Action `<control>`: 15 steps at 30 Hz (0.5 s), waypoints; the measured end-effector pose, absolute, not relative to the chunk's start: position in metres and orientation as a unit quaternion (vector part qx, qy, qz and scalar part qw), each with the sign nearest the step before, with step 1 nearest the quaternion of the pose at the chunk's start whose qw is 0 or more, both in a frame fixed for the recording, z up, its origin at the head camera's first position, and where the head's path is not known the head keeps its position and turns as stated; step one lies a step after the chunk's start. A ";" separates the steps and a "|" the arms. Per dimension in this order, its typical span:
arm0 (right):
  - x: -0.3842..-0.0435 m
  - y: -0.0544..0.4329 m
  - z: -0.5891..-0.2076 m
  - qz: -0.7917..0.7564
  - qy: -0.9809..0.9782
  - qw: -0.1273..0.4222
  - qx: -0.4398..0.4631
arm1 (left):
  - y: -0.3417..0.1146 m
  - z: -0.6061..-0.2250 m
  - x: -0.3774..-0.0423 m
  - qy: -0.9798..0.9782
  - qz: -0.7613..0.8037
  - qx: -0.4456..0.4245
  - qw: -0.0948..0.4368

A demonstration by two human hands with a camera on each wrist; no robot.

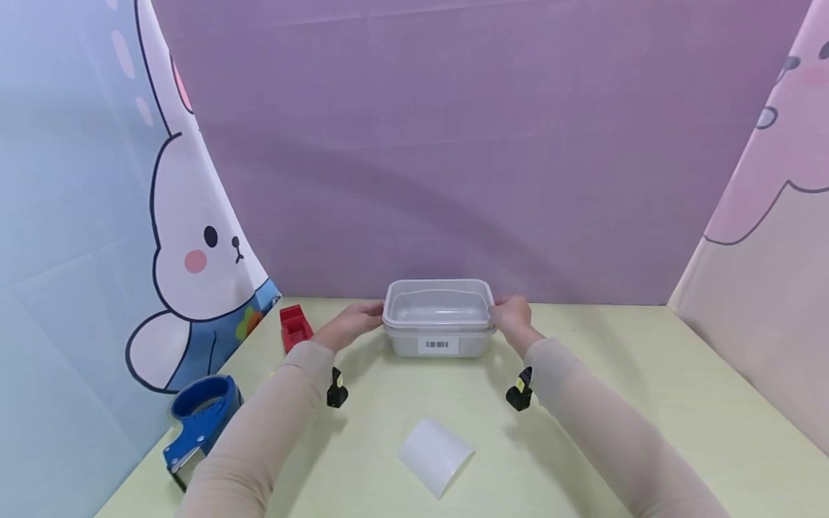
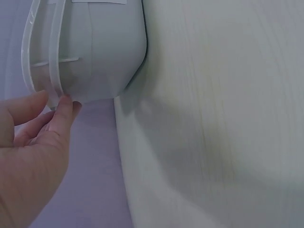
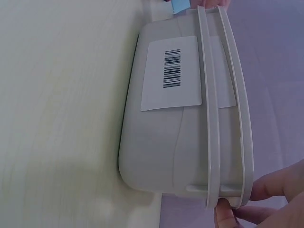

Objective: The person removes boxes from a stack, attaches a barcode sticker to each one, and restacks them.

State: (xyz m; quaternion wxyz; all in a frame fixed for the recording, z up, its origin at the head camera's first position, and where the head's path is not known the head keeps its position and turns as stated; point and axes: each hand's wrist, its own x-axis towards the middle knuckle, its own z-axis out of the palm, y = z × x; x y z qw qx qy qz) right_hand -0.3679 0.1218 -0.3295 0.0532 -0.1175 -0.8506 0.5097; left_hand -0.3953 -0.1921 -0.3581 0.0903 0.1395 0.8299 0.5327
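Note:
Two translucent plastic food containers are nested at the back middle of the table, the upper container (image 1: 440, 296) sitting inside the lower container (image 1: 404, 347). A barcode label (image 1: 437, 345) is on the lower one's front. At the left end, my left hand (image 1: 352, 324) pinches the rims between thumb and fingertips, the thumb by the upper rim. The right hand (image 1: 514, 320) grips the opposite end, its thumb (image 3: 270, 186) at the upper rim and a fingertip (image 3: 225, 213) near the gap between both rims. I cannot tell whether either hand holds one rim or both.
A curved white sheet (image 1: 436, 453) lies on the table (image 1: 583, 403) between the forearms. On the left stand a blue tape dispenser (image 1: 207, 414) and a red object with a raised flap (image 1: 295, 329). A purple curtain (image 1: 440, 158) hangs close behind the containers.

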 end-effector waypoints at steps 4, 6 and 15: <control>-0.368 0.124 -0.329 0.503 -0.857 0.043 -0.101 | -0.200 -0.349 -0.392 0.848 0.509 0.126 0.077; -0.368 0.127 -0.328 0.501 -0.860 0.033 -0.094 | -0.202 -0.342 -0.391 0.849 0.510 0.115 0.077; -0.358 0.166 -0.307 0.489 -0.872 0.019 -0.010 | -0.189 -0.301 -0.367 0.901 0.414 0.131 0.016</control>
